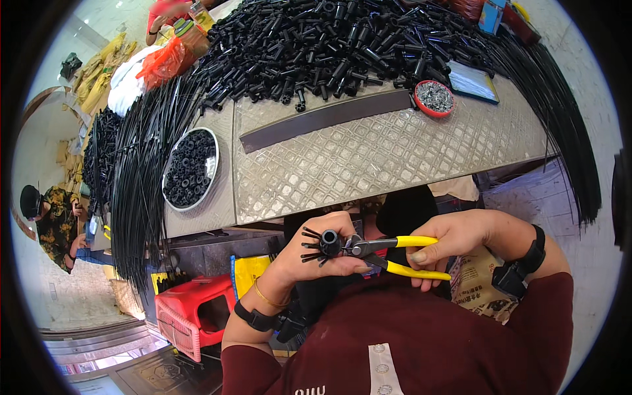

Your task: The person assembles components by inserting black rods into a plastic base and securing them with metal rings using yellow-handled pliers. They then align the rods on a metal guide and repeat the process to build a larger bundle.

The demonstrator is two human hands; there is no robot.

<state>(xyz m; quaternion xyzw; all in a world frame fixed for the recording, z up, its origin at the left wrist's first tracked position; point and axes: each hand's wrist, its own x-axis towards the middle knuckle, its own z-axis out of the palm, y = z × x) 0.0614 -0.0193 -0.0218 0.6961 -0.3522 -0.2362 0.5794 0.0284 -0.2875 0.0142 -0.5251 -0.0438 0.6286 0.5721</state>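
Note:
My left hand [289, 255] is closed around a black tube piece [330, 241] whose round open end faces up. Several thin black rods fan out beside it, on its left side. In my right hand [454, 240] is a pair of pliers [364, 247] with yellow handles, spread apart in my grip. The dark jaws reach the right side of the tube piece, between the fingers of my left hand. What exactly lies between the jaws is too small to make out. Both hands are in front of my body, near the table's front edge.
On the table [395, 151] lie a large heap of black tube parts [329, 46], a dark flat bar [329, 118], a red bowl of small metal pieces [434, 99] and a white bowl of black rings [191, 170]. Long black rods [141, 171] overhang the edge. A red stool [197, 306] stands lower left.

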